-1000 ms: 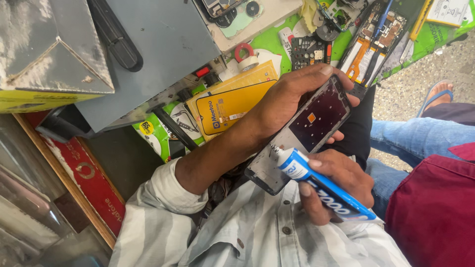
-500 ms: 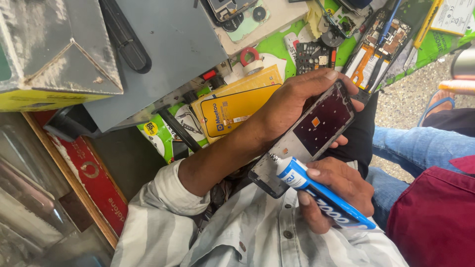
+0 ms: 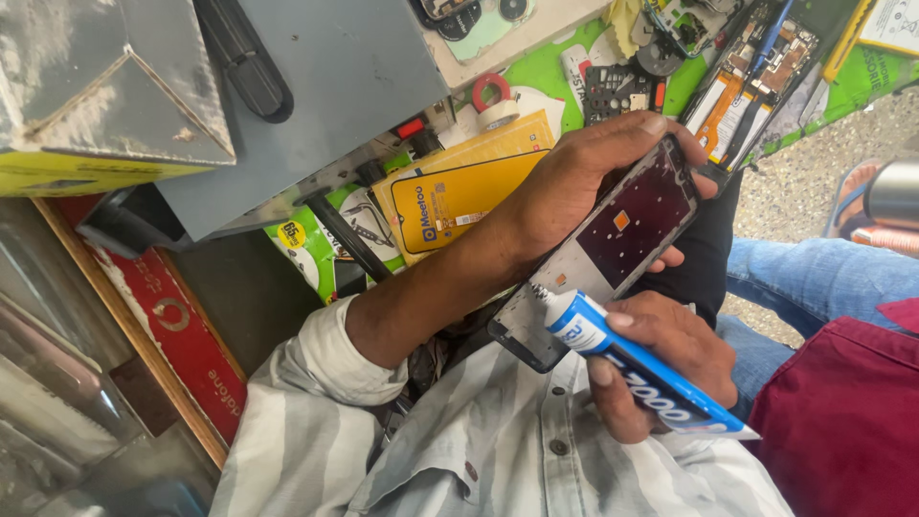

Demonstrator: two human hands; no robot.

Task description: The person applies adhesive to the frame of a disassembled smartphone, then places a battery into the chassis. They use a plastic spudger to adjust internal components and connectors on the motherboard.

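The left hand [image 3: 584, 182] is wrapped around the top end of a phone frame [image 3: 613, 244], fingers curled over its far edge and thumb along the near one, holding it tilted above the lap. The right hand [image 3: 661, 359] is closed around a blue and white glue tube [image 3: 632, 369], whose nozzle touches the frame's lower left edge, just beside the bottom corner. Behind the hands, the workbench is crowded: a yellow package [image 3: 459, 191], a roll of tape [image 3: 493, 96] and opened phones [image 3: 756, 81] lie close together. A grey box [image 3: 335, 86] overhangs on the left. Open room lies only to the right, toward the gravel floor [image 3: 814, 182].
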